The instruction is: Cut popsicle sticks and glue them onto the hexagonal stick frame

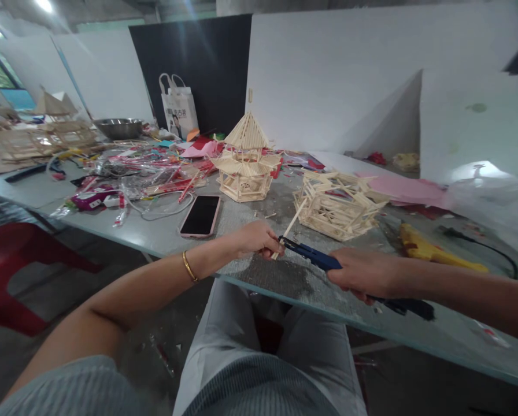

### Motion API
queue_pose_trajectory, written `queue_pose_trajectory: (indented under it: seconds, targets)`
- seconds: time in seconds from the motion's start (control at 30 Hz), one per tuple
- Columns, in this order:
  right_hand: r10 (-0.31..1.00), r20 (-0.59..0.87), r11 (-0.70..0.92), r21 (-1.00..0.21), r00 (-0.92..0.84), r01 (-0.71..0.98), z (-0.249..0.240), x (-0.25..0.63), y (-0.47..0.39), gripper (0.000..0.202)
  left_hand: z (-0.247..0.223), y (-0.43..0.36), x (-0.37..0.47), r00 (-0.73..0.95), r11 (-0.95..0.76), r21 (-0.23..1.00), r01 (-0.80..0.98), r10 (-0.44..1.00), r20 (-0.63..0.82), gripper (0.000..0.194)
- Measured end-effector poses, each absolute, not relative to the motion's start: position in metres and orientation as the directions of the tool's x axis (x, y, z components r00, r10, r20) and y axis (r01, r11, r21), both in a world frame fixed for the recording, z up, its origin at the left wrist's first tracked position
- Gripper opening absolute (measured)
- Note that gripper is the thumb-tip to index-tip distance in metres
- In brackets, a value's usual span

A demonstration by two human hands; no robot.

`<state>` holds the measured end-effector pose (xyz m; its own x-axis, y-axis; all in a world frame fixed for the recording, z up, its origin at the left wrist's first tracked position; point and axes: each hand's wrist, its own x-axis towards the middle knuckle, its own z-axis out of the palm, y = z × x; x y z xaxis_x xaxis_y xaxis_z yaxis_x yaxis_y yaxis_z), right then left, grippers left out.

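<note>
My left hand (pixel 263 238) is closed in a pinch on the lower end of a thin wooden stick (pixel 295 216), which slants up and to the right. My right hand (pixel 363 273) wraps round a dark blue hand tool (pixel 311 254) with a narrow black head. That head meets the stick right beside my left fingertips; whether its jaws are closed is too small to tell. Just behind the stick's upper end stands a low stick-built frame (pixel 339 205) with latticed sides. A stick-built pavilion (pixel 247 162) with a tiered pointed roof stands further left.
A phone (pixel 200 216) lies left of my left hand. Plastic wrappers and a cable (pixel 167 215) clutter the table's left side. At the right are a yellow tool (pixel 436 249), seemingly a glue gun, and a black cord (pixel 484 240). A red stool (pixel 29 260) stands at left.
</note>
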<state>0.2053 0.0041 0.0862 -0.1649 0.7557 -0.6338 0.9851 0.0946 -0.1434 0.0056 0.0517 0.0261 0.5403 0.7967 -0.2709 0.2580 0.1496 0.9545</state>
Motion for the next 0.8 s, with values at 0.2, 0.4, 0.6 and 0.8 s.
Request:
queue_pose_trajectory:
  seconds: [0.2,0.4,0.6,0.8]
  targets:
    - [0.764,-0.609,0.11,-0.199,-0.211,0.974,0.084,0.212,0.009,0.023,0.023,0.058,0.005,0.547,0.153,0.958,0.245,0.794,-0.266,0.007]
    - [0.745,-0.599,0.064,-0.374,-0.294,0.925,0.076,0.222,0.015,0.019,0.037,0.059,0.005,0.536,0.24,0.94,0.243,0.774,-0.336,0.009]
    - [0.78,-0.568,0.06,-0.35,-0.263,0.935,0.075,0.221,0.013,0.018,0.039,0.06,0.009,0.533,0.182,0.953,0.244,0.795,-0.288,0.008]
    - [0.802,-0.568,0.008,-0.301,-0.186,0.954,0.076,0.214,0.008,0.02,0.037,0.06,0.017,0.424,-0.093,0.881,0.465,0.896,-0.129,0.013]
